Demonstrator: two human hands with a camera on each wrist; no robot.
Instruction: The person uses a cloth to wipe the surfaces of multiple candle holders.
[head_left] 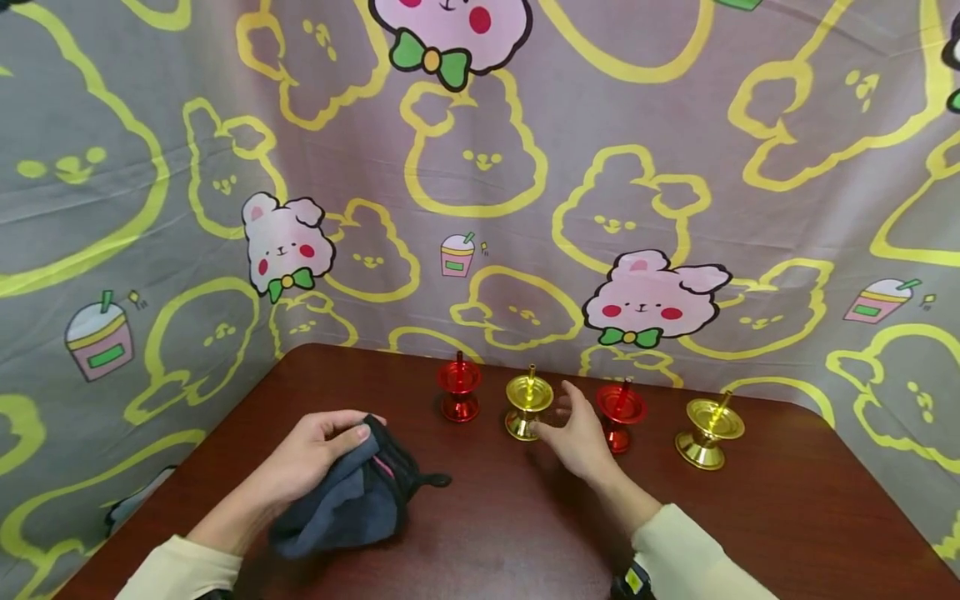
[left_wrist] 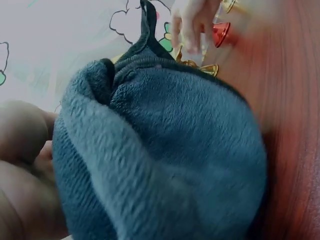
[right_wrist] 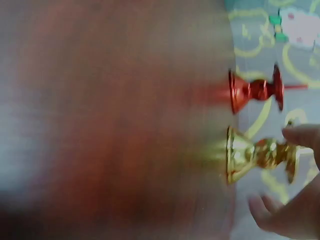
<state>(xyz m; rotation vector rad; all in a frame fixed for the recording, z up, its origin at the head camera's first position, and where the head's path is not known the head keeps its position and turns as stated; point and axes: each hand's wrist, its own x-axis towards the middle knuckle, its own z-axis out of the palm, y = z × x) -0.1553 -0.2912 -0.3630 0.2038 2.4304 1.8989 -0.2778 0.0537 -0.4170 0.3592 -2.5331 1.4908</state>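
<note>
A dark blue-grey cloth (head_left: 345, 512) with black edging and a hanging loop hangs from my left hand (head_left: 296, 458), pinched between thumb and fingers. It fills most of the left wrist view as a folded, fuzzy cloth (left_wrist: 190, 130). My right hand (head_left: 581, 437) reaches to a gold candle holder (head_left: 528, 393), thumb and fingers spread apart at its right side. In the right wrist view, the thumb is by the dish of this gold candle holder (right_wrist: 242, 156); whether it touches I cannot tell.
One red candle holder (head_left: 459, 379) stands left of the gold one. Right of my hand are another red candle holder (head_left: 621, 406) and a second gold candle holder (head_left: 712, 421). All stand upright on the brown table (head_left: 480, 542), before a patterned curtain (head_left: 517, 242).
</note>
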